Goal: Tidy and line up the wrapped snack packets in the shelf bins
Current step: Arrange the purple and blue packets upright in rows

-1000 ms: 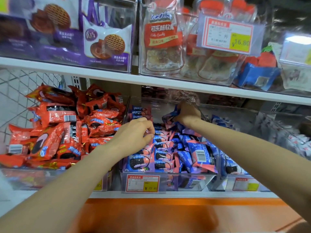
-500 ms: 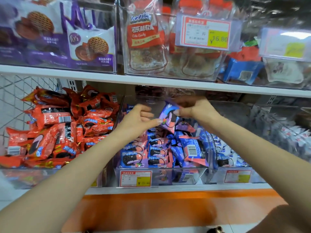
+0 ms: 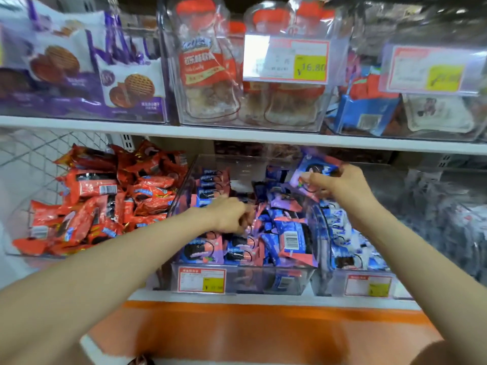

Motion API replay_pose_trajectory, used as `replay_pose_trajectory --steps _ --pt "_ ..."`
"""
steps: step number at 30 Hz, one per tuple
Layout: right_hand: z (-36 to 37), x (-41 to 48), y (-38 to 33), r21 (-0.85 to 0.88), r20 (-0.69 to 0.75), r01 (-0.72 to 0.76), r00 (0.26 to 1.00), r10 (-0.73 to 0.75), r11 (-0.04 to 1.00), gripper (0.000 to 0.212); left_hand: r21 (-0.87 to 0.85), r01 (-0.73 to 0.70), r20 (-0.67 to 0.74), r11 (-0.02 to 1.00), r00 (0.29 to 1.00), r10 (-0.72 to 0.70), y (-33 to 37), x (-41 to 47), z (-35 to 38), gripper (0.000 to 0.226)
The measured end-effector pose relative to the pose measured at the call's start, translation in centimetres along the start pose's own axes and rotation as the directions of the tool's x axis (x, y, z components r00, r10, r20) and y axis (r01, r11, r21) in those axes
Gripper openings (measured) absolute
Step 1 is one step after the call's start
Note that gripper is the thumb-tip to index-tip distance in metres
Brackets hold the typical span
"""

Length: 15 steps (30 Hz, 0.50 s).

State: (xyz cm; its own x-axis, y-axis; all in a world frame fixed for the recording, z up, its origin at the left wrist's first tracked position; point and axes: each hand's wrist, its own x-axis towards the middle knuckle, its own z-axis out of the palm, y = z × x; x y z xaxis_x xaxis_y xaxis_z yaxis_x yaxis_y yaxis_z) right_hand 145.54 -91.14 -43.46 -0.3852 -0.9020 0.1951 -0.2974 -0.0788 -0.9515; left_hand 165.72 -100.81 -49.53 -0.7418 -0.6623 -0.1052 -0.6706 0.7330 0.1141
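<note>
Right hand [image 3: 345,188] pinches one blue-and-purple wrapped snack packet [image 3: 315,168], thumb and curled fingers on its lower edge. The packet is tilted and raised above the back right corner of the clear plastic middle bin [image 3: 263,281]. Left hand [image 3: 232,216] is low over the bin's middle, fingers curled down onto the loose blue-purple packets [image 3: 279,230]. It is blurred, so cannot tell if it grips one. A short row of matching packets [image 3: 210,185] stands on edge along the bin's left wall; the rest lie jumbled toward the right wall and front edge. Red-and-yellow price label [image 3: 201,280] sits at the bin's front left corner. Orange-red wrapped packets [image 3: 105,196] are piled in the bin to the left, and blue-and-white packets [image 3: 347,248] fill the bin to the right. All three bins sit along the front edge of the white lower shelf [image 3: 263,299].
</note>
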Motion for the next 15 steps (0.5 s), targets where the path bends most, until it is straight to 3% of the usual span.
replay_pose_trajectory --steps 2,8,15 --pt "-0.7 0.2 0.9 -0.045 -0.009 -0.008 1.0 0.007 0.999 0.03 0.133 -0.028 0.061 0.991 0.998 0.021 0.4 0.8 -0.2 0.03" --pt "-1.4 0.3 1.9 -0.057 -0.001 -0.005 1.0 0.005 0.998 0.028 0.168 -0.046 0.282 0.985 0.959 -0.004 0.6 2.1 -0.1 0.044" --pt "-1.1 0.1 1.5 -0.046 0.043 0.034 0.999 -0.032 0.998 0.015 0.341 0.004 0.183 0.94 0.981 -0.071 0.3 2.4 0.3 0.04"
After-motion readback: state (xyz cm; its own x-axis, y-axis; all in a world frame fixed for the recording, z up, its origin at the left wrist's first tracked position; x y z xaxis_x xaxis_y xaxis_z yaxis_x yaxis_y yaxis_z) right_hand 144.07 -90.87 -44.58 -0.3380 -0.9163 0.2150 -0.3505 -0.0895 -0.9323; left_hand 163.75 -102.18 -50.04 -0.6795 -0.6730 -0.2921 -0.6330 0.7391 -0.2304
